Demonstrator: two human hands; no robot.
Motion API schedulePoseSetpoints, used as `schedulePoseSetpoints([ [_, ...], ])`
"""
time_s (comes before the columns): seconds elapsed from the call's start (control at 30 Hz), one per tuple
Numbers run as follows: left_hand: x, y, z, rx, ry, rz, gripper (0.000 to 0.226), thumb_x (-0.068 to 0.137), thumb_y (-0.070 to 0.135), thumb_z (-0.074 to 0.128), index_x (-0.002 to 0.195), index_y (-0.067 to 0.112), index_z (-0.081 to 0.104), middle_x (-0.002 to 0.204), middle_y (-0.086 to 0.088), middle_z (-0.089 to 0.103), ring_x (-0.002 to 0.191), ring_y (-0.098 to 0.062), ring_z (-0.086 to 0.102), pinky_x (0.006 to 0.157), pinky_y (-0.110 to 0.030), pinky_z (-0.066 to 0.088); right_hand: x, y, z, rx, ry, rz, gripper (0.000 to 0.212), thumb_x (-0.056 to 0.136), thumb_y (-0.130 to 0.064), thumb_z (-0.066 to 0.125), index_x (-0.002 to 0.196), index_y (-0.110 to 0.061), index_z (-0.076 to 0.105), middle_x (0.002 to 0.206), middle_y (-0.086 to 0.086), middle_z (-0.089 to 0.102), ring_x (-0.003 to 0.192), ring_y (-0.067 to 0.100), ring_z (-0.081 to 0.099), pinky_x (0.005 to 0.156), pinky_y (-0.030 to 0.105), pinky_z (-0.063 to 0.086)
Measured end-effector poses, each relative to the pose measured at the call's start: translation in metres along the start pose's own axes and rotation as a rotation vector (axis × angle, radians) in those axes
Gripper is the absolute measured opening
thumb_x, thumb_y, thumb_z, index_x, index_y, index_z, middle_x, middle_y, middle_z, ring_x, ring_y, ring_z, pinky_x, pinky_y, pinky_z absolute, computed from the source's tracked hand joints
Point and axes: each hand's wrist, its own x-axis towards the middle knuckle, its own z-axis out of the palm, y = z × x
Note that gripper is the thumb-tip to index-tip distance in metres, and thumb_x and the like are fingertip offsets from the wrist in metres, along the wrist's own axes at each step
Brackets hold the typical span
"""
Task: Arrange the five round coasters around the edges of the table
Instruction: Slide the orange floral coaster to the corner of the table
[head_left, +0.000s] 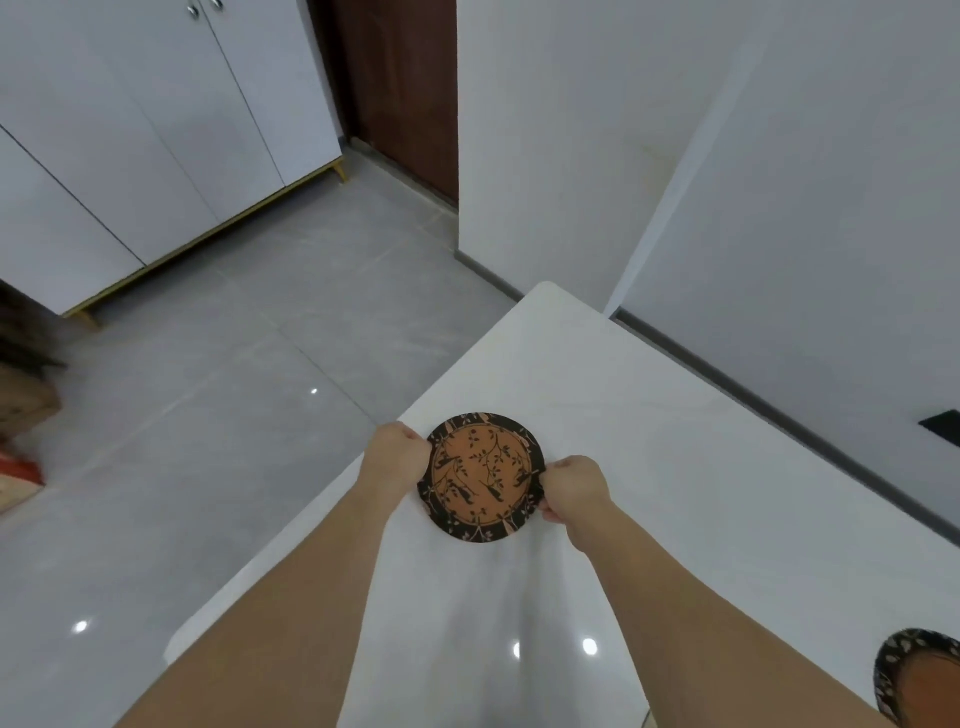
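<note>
- While both hands pinch it, the coaster (482, 477) sits near the bench's (675, 467) floor-side edge, about midway along the visible length.
- Left hand (397, 457): fingers curled, closed on the coaster's rim at the side toward the bench edge. Right hand (574, 488): likewise closed on the opposite rim.
- Cannot tell whether the coaster lies flat on the bench or is held just above it.
- Judgement: placing step in hand. To do it well, lower the coaster level, keep it fully on the bench and just inside the edge, then let both hands go together so it does not skid on the glossy top.
- Second coaster (917, 675) partly in view, well apart from the first, toward the wearer and away from the floor-side edge. Others not in view, so progress is uncertain.
- Bench: white, glossy, rounded far corner, light spots reflected on the surface nearer the wearer than the coaster.
- Room: grey tiled floor (208, 415) beside the bench; white cabinets (130, 156) on gold feet across that floor; dark brown door (405, 93) beyond; white walls (779, 156) with grey skirting behind the bench.
</note>
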Motion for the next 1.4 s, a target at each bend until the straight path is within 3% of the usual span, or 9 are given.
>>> schedulePoseSetpoints([
  [0.13,0.024,-0.01,-0.017,-0.034,0.034,-0.037,0.011,0.083,0.009,0.054,0.085,0.001,0.061,0.086,-0.016,0.064,0.076,-0.027,0.057,0.076,-0.044,0.056,0.01,-0.013,0.025,-0.031,-0.02,-0.035,0.012,0.081,-0.002,0.048,0.081,-0.004,0.06,0.08,0.015,0.059,0.072,0.031,0.057,0.08,0.046,0.057],
  [0.23,0.04,-0.015,-0.025,-0.048,0.05,-0.041,0.01,0.082,0.01,0.057,0.084,0.003,0.062,0.086,-0.016,0.066,0.079,-0.03,0.061,0.075,-0.043,0.056,0.015,-0.02,0.038,-0.041,-0.031,-0.036,0.016,0.083,-0.003,0.05,0.093,-0.004,0.062,0.09,0.017,0.064,0.082,0.034,0.063,0.085,0.049,0.057],
  [0.37,0.051,-0.018,-0.031,-0.058,0.063,-0.043,0.007,0.082,0.008,0.058,0.076,0.011,0.06,0.085,-0.011,0.066,0.082,-0.027,0.062,0.078,-0.039,0.053,0.02,-0.026,0.051,-0.054,-0.017,-0.036,0.013,0.086,-0.003,0.05,0.084,-0.011,0.06,0.094,0.017,0.066,0.089,0.034,0.066,0.085,0.048,0.057],
  [0.5,0.058,-0.021,-0.03,-0.064,0.059,-0.04,0.008,0.084,0.009,0.059,0.078,0.011,0.062,0.085,-0.008,0.065,0.084,-0.025,0.061,0.077,-0.036,0.051,0.024,-0.028,0.057,-0.062,0.013,-0.034,0.024,0.086,-0.002,0.049,0.07,-0.018,0.055,0.09,0.015,0.065,0.092,0.035,0.066,0.085,0.048,0.057],
  [0.73,0.06,-0.023,-0.027,-0.049,0.048,-0.011,0.01,0.086,0.01,0.06,0.077,0.012,0.061,0.084,-0.005,0.064,0.082,-0.02,0.06,0.072,-0.034,0.05,0.03,-0.026,0.059,-0.085,0.044,-0.025,0.015,0.088,-0.003,0.048,0.094,-0.011,0.059,0.097,0.015,0.064,0.098,0.034,0.065,0.087,0.046,0.057],
  [0.9,0.062,-0.024,-0.026,-0.036,0.06,0.015,0.011,0.086,0.01,0.061,0.075,0.013,0.062,0.082,-0.003,0.065,0.082,-0.021,0.062,0.074,-0.033,0.052,0.031,-0.025,0.06,-0.077,0.058,-0.028,0.023,0.086,-0.004,0.047,0.103,-0.008,0.062,0.102,0.017,0.066,0.088,0.029,0.061,0.085,0.044,0.057],
  [1.4,0.059,-0.026,-0.019,0.057,0.094,0.055,0.008,0.09,0.016,0.056,0.085,0.014,0.061,0.084,-0.002,0.065,0.081,-0.019,0.062,0.075,-0.038,0.055,0.036,-0.022,0.062,-0.104,0.076,-0.024,0.023,0.088,-0.005,0.048,0.107,-0.007,0.061,0.103,0.016,0.065,0.099,0.033,0.064,0.086,0.044,0.057],
])
